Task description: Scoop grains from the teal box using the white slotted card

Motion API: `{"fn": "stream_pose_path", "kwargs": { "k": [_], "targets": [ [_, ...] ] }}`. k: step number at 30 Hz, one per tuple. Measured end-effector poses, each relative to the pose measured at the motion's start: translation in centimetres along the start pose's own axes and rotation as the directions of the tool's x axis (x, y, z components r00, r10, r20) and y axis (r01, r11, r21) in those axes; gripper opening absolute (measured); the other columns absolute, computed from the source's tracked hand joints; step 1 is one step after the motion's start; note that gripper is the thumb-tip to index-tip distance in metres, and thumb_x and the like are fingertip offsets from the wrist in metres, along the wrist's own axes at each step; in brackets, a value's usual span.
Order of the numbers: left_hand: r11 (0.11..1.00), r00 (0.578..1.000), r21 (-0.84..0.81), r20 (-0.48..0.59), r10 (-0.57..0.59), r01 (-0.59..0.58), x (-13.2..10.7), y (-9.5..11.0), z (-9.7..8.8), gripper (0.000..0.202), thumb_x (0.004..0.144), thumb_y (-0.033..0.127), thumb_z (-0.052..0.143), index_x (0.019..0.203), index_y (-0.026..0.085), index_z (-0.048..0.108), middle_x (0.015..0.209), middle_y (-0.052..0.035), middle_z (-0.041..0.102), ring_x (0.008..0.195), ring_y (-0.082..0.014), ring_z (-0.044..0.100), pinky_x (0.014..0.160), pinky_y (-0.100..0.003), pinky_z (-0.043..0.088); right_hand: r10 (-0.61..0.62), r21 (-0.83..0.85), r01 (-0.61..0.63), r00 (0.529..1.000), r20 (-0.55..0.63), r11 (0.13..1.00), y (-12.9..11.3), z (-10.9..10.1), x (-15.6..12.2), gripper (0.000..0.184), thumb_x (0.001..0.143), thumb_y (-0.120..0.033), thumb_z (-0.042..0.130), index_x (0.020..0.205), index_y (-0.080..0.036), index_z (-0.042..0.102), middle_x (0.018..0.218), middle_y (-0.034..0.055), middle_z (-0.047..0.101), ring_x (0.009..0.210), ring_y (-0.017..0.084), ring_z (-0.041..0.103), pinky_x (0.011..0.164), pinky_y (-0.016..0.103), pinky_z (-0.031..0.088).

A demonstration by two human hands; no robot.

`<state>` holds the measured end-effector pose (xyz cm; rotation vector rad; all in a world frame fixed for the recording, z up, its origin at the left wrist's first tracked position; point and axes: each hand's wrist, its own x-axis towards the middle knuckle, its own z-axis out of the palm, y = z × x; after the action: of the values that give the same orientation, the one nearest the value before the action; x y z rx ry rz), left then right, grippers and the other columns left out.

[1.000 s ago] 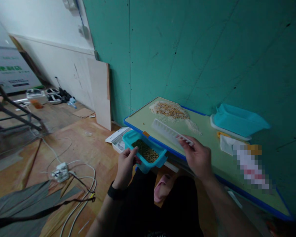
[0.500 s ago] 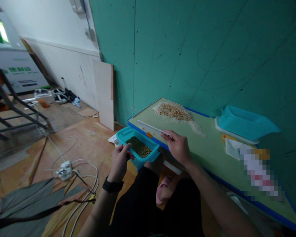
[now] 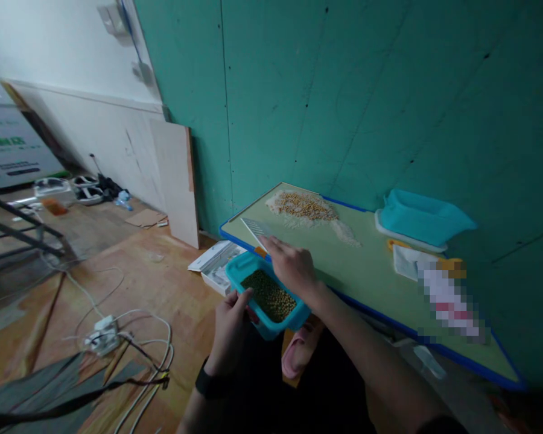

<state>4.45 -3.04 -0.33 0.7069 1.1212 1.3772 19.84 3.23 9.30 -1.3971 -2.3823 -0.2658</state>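
Note:
My left hand grips the near left rim of a turquoise plastic container, thumb on top. Inside lie green mung beans on one side and yellowish soybeans on the other. My right hand is closed on a flat white plastic strip with marks or slots along it, held over the table's near left edge. Beyond it on the pale green table, a heap of soybeans is mixed with white rice.
Another turquoise container stands on a white lid at the table's back. A white cloth-like item lies before it. An opened white box is on the floor left of my container. Cables and a power strip spread at left; a green wall rises behind.
The container has come nearer to me and rightward, showing the white box. My right hand has shifted left over the container's far edge, its strip turned flatter. The view has swung right.

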Motion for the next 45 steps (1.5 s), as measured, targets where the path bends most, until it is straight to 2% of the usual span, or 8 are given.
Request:
{"fn": "stream_pose_path", "kwargs": {
  "k": [3,5,9,12,16,21,32,45],
  "targets": [
    [0.999,0.999,-0.01,0.021,-0.046,0.046,-0.6,-1.7,0.7,0.051,0.059,0.06,0.086,0.052,0.022,0.053,0.039,0.0027,0.054,0.035,-0.0141,0.051,0.039,-0.025,0.04,-0.023,-0.077,0.033,0.992,0.125,0.996,-0.9,0.0,2.6,0.054,0.103,-0.022,0.035,0.156,-0.033,0.037,0.144,0.0166,0.06,0.095,0.024,0.073,0.076,0.035,0.056],
    [0.999,0.998,0.01,0.045,-0.042,0.042,-1.1,-2.3,0.9,0.052,0.062,0.062,0.085,0.053,0.021,0.054,0.041,0.0016,0.057,0.036,-0.0138,0.052,0.041,-0.025,0.041,0.002,-0.108,0.015,0.988,0.156,0.994,-1.1,0.1,4.2,0.056,0.102,-0.022,0.037,0.158,-0.031,0.034,0.132,0.0184,0.067,0.09,0.024,0.073,0.075,0.034,0.054],
    [0.999,0.997,0.03,0.06,-0.038,0.036,-1.8,-2.4,1.0,0.051,0.067,0.06,0.084,0.055,0.02,0.055,0.043,0.0016,0.058,0.037,-0.0124,0.051,0.042,-0.023,0.04,0.05,-0.118,-0.033,0.989,0.138,0.993,-0.8,0.5,6.3,0.057,0.1,-0.015,0.036,0.156,-0.026,0.039,0.106,0.0169,0.074,0.086,0.025,0.072,0.076,0.037,0.053],
    [0.999,0.999,0.039,0.038,-0.028,0.027,-1.9,-2.4,0.9,0.049,0.07,0.059,0.083,0.056,0.019,0.057,0.042,0.0019,0.058,0.038,-0.0123,0.052,0.041,-0.022,0.038,0.062,-0.112,-0.048,0.99,0.13,0.993,-0.7,1.0,6.7,0.057,0.098,-0.01,0.036,0.153,-0.019,0.044,0.099,0.0192,0.074,0.086,0.028,0.072,0.075,0.039,0.053],
    [0.999,0.998,0.041,0.049,-0.035,0.033,-1.8,-2.5,0.7,0.05,0.068,0.06,0.084,0.056,0.019,0.057,0.043,0.0011,0.058,0.038,-0.0128,0.052,0.04,-0.022,0.037,0.109,-0.127,-0.091,0.985,0.137,0.988,-0.5,1.5,6.5,0.053,0.097,-0.008,0.034,0.148,-0.009,0.049,0.097,0.0233,0.075,0.089,0.03,0.073,0.072,0.04,0.054],
    [0.998,0.997,0.045,0.06,-0.047,0.044,-1.6,-2.5,0.4,0.05,0.069,0.059,0.084,0.056,0.02,0.057,0.044,0.0015,0.058,0.038,-0.0117,0.051,0.04,-0.022,0.035,0.227,-0.137,-0.208,0.964,0.136,0.968,0.2,0.5,6.1,0.049,0.098,-0.007,0.035,0.145,-0.004,0.05,0.096,0.0239,0.076,0.093,0.029,0.074,0.075,0.039,0.056],
    [0.997,0.997,0.041,0.039,-0.068,0.067,-1.8,-2.1,0.5,0.05,0.063,0.061,0.086,0.058,0.018,0.06,0.048,0.0014,0.059,0.04,-0.0123,0.052,0.042,-0.023,0.039,0.343,-0.208,-0.311,0.929,0.141,0.927,1.1,-1.7,3.8,0.051,0.102,-0.013,0.033,0.152,-0.014,0.043,0.1,0.0202,0.076,0.093,0.025,0.074,0.081,0.036,0.057],
    [0.995,0.993,-0.003,0.064,-0.097,0.097,-1.7,-2.2,0.4,0.05,0.061,0.059,0.089,0.062,0.016,0.062,0.046,0.0011,0.059,0.04,-0.0131,0.054,0.042,-0.022,0.04,0.497,-0.303,-0.46,0.866,0.056,0.835,6.2,-2.5,-0.1,0.06,0.105,-0.021,0.031,0.164,-0.026,0.016,0.096,0.0133,0.078,0.085,0.022,0.074,0.082,0.034,0.054]
  ]
}}
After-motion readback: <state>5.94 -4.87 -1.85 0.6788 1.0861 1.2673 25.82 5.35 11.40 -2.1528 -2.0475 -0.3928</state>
